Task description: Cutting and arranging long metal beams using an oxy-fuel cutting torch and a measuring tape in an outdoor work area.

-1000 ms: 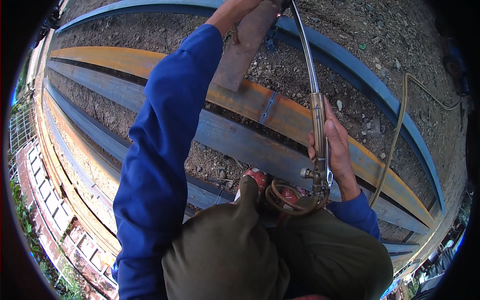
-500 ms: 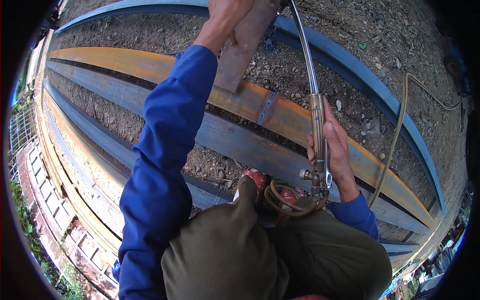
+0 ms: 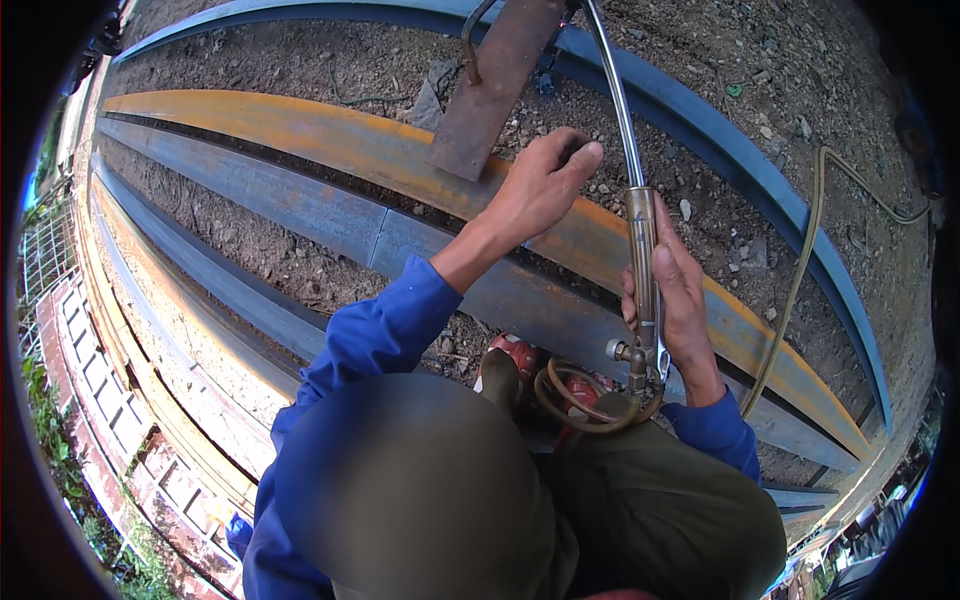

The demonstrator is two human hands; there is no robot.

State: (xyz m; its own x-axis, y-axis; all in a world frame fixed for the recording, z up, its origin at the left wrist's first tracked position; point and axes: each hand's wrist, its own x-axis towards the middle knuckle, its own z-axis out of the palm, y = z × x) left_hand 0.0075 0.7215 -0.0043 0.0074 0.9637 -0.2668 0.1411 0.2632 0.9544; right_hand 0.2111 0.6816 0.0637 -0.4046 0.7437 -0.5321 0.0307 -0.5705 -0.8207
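The brass body of a gas cutting torch (image 3: 642, 235) lies in my right hand (image 3: 680, 290), fingers and thumb wrapped round it. Its long silver tube runs up past the top edge, so the tip is out of sight. A flat shiny lever and a valve knob (image 3: 617, 349) show near its lower end, with a looped brown hose (image 3: 560, 400) below. My left hand (image 3: 545, 185) hovers over a rust-orange steel beam (image 3: 590, 250), left of the tube. Its fingers are loosely curled, the thumb apart, nothing visible in it. Beyond it, a rusty flat plate (image 3: 490, 110) with a bent-bar handle (image 3: 470, 50) lies across the beam.
Grey steel beams (image 3: 290, 195) lie side by side over stony soil. A blue-grey beam (image 3: 740, 155) curves round the far side in this view. A tan hose (image 3: 800, 240) crosses it on the right. My red shoes (image 3: 515, 355) and bent knees are beneath the torch.
My left hand has come off the far end of the rusty plate and moved back towards me and right, nearer the torch tube. The plate's handle is now uncovered. My right hand keeps its grip.
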